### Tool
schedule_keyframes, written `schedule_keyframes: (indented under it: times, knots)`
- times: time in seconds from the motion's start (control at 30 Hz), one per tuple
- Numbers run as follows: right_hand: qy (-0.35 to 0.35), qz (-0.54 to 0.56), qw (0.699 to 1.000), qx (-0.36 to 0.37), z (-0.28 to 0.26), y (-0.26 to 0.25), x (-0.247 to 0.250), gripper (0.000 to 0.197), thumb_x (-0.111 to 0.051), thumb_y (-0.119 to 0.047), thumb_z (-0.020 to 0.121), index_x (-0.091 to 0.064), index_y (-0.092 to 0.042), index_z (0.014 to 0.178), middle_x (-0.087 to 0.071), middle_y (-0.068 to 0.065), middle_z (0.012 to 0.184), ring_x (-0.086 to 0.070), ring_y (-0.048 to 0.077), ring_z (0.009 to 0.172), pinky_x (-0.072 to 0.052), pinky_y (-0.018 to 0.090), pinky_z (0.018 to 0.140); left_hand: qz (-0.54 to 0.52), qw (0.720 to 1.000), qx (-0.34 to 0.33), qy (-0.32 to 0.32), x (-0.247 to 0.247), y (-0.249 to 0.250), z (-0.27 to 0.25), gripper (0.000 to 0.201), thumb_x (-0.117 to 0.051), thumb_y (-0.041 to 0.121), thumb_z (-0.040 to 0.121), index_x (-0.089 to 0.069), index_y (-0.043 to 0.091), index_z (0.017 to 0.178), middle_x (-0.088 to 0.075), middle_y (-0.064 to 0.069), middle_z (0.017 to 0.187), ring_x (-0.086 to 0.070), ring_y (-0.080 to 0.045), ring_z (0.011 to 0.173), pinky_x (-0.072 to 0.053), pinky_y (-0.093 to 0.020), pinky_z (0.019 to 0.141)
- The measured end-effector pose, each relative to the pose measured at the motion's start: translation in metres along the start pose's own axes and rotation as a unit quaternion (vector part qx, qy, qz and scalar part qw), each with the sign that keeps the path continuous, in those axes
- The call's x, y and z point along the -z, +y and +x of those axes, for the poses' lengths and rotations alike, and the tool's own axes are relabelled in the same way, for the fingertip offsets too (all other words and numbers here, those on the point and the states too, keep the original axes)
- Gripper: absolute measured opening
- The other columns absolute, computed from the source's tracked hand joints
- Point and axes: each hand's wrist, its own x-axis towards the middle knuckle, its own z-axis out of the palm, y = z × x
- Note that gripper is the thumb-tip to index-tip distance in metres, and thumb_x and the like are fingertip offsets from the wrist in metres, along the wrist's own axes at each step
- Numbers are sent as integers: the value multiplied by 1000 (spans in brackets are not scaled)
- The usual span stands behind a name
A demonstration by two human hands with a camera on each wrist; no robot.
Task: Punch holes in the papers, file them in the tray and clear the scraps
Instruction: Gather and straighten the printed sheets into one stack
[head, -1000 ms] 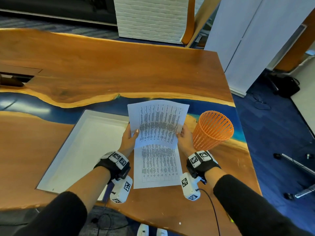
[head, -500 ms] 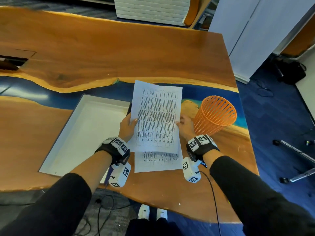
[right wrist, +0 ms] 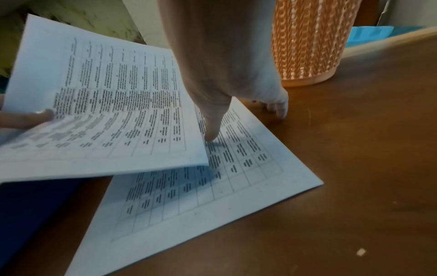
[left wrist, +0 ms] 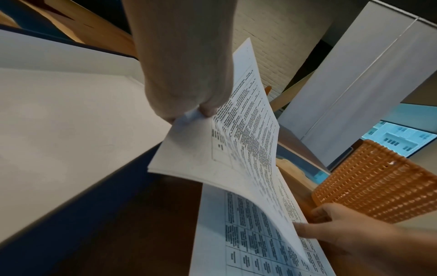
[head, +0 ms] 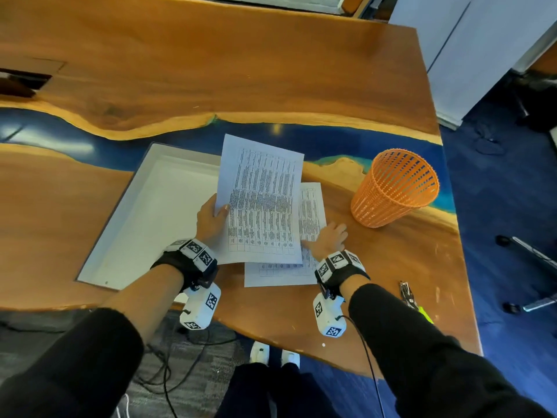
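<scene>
on wooden desk (head: 391, 267), left hand (head: 211, 221) pinches lifted papers (head: 262, 206); right hand (head: 330, 238), fingers spread, presses sheet (head: 283, 276).

left hand (head: 211, 220) raised, thumb and fingers pinching edge of printed sheets (head: 262, 203), right hand (head: 328, 238) low, fingers spread flat, thumb pressing lower sheet (head: 312, 215), both forearms extended forward, black sleeves

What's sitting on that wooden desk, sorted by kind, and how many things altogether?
Bunches of printed papers: 2, the lifted sheets pinched in the left hand, and the sheets on the desk under the right hand
White tray: 1
Orange mesh basket: 1
Hole punch: 1
Total: 5
</scene>
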Motion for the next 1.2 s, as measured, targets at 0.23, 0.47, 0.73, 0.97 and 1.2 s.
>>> schedule_keyframes:
  times: [0.23, 0.47, 0.73, 0.97, 1.2]
  knots:
    - [-51, 40, 998, 26, 3, -6, 3, 88, -82, -24, 69, -28, 6, 132, -32, 28, 138, -38, 40, 126, -38, 46, 105, 12, 1000, 15, 11, 10, -13, 4, 36, -49, 15, 98, -52, 2, 132, -61, -18, 126, -58, -30, 115, -43, -33, 92]
    - [-112, 167, 980, 4, 7, -3, 15, 81, -81, -7, 68, -31, 2, 131, -46, 22, 133, -48, 38, 123, -44, 46, 102, 26, 999, 39, 22, 14, -11, 11, 35, -47, 11, 99, -52, 3, 133, -61, -18, 127, -57, -34, 117, -45, -44, 101]
    - [-31, 238, 969, 65, 15, 7, 32, 21, -49, -6, 91, -62, 0, 105, -66, 16, 109, -62, 33, 103, -50, 38, 87, 28, 998, 56, 26, 19, -4, 17, 38, -49, 15, 99, -49, 2, 135, -59, -18, 130, -56, -35, 120, -43, -49, 103]
    - [216, 302, 922, 109, 8, -14, 71, 18, -38, 4, 95, -53, 7, 104, -61, 18, 94, -57, 26, 86, -34, 21, 68, 8, 998, 60, 26, 19, 15, 10, 73, -41, 53, 74, -54, 7, 129, -64, -13, 113, -60, -26, 101, -41, -32, 85]
    - [278, 472, 826, 133, 19, -44, 116, 19, -42, -9, 97, -56, 2, 105, -58, 8, 93, -54, 22, 88, -42, 30, 75, -4, 996, 83, 38, 17, 18, 10, 100, -41, 72, 59, -52, 4, 131, -63, -18, 117, -58, -33, 110, -41, -33, 87]
